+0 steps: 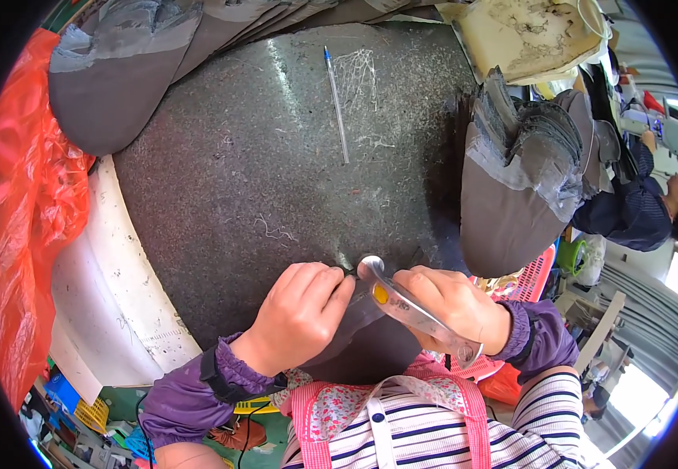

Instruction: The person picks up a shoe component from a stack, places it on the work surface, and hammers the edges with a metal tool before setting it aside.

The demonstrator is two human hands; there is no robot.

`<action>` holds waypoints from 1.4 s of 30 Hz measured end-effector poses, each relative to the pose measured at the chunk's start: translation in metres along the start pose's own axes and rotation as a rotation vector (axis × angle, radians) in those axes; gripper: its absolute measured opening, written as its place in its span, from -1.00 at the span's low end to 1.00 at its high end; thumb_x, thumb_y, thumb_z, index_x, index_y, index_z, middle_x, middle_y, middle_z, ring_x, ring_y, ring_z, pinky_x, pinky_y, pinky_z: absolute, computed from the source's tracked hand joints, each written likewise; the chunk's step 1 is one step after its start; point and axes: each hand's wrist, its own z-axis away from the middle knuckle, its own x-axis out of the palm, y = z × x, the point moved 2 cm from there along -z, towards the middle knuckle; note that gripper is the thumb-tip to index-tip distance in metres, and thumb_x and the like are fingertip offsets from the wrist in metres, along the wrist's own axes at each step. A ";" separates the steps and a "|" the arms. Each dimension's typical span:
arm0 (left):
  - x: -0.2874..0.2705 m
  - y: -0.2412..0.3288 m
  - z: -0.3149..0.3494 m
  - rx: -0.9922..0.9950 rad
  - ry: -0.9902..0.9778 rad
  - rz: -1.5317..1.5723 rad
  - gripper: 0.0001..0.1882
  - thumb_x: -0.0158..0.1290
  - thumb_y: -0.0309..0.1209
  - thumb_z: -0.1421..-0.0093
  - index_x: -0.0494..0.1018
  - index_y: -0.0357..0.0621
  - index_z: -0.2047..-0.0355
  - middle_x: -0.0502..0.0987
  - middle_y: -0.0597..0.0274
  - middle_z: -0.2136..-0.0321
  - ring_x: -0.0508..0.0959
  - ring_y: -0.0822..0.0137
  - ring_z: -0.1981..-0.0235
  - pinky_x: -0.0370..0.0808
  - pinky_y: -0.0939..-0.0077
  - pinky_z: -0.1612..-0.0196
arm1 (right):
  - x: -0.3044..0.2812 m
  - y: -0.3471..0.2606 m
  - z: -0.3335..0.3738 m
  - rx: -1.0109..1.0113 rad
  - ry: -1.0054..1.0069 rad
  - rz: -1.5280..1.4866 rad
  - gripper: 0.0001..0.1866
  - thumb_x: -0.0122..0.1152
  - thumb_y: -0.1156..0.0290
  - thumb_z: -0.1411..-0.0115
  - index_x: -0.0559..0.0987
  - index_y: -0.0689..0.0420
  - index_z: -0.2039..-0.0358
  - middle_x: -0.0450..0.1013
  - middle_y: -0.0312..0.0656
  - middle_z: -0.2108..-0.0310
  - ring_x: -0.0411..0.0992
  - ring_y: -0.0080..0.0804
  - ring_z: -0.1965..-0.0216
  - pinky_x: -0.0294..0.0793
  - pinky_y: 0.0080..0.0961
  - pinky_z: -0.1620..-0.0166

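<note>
My right hand (pixel 452 301) is closed around a silver metal hammer (pixel 417 314), with a round polished face at the far end and a yellow mark near it. A dark brown, flat shoe piece (pixel 366 356) with a greyish band lies at the near edge of the table, under and between my hands. My left hand (pixel 300 313) pinches the far edge of this piece, close to the hammer's round face. How the right fingers wrap the hammer is partly hidden.
Stacks of similar dark pieces lie at the far left (pixel 112 102) and right (pixel 511 211) of the dark table (pixel 276 172). A blue-capped pen (pixel 337 105) and loose threads rest on it. Red plastic (pixel 26 203) hangs left. A co-worker (pixel 636 203) is at far right.
</note>
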 end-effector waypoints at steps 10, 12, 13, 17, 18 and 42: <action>-0.008 -0.006 0.018 -0.149 0.016 0.154 -0.73 0.17 -0.56 0.09 0.54 -0.31 0.30 0.47 0.14 0.40 0.51 0.15 0.36 0.46 0.29 0.28 | -0.004 -0.010 -0.009 0.010 -0.056 0.060 -0.68 0.09 0.55 -0.02 0.32 0.34 0.19 0.38 0.06 0.35 0.46 0.08 0.34 0.48 -0.16 0.30; -0.006 -0.002 0.018 -0.079 0.029 0.058 -0.74 0.21 -0.55 0.09 0.54 -0.30 0.32 0.47 0.16 0.42 0.51 0.15 0.36 0.46 0.29 0.29 | -0.002 -0.011 -0.011 -0.008 -0.054 0.061 -0.68 0.09 0.55 -0.02 0.32 0.34 0.19 0.38 0.06 0.35 0.46 0.08 0.34 0.48 -0.16 0.31; -0.006 0.000 0.019 -0.042 0.035 0.010 -0.75 0.22 -0.55 0.09 0.54 -0.30 0.33 0.48 0.17 0.43 0.51 0.15 0.37 0.45 0.29 0.29 | -0.002 -0.011 -0.012 -0.023 -0.047 0.063 -0.68 0.09 0.54 -0.02 0.32 0.33 0.18 0.38 0.06 0.35 0.46 0.07 0.34 0.48 -0.16 0.31; -0.006 0.001 0.022 -0.062 0.057 0.010 -0.75 0.21 -0.55 0.09 0.55 -0.30 0.33 0.47 0.16 0.42 0.51 0.14 0.36 0.45 0.29 0.29 | 0.003 -0.014 -0.015 -0.037 -0.084 0.077 -0.67 0.10 0.54 -0.01 0.33 0.34 0.18 0.38 0.06 0.35 0.47 0.07 0.35 0.48 -0.17 0.31; -0.006 0.000 0.024 -0.065 0.060 0.010 -0.75 0.21 -0.55 0.09 0.55 -0.30 0.33 0.47 0.16 0.42 0.51 0.14 0.36 0.45 0.29 0.29 | 0.004 -0.014 -0.015 -0.035 -0.105 0.082 -0.66 0.10 0.54 -0.01 0.32 0.34 0.18 0.38 0.06 0.35 0.47 0.07 0.35 0.48 -0.17 0.31; 0.001 0.016 0.052 -0.239 0.201 0.003 -0.74 0.25 -0.59 0.10 0.53 -0.32 0.33 0.48 0.11 0.39 0.50 0.10 0.34 0.47 0.24 0.24 | 0.007 -0.025 -0.028 -0.091 -0.172 0.108 -0.66 0.12 0.58 0.04 0.31 0.34 0.22 0.37 0.06 0.36 0.46 0.08 0.34 0.48 -0.15 0.30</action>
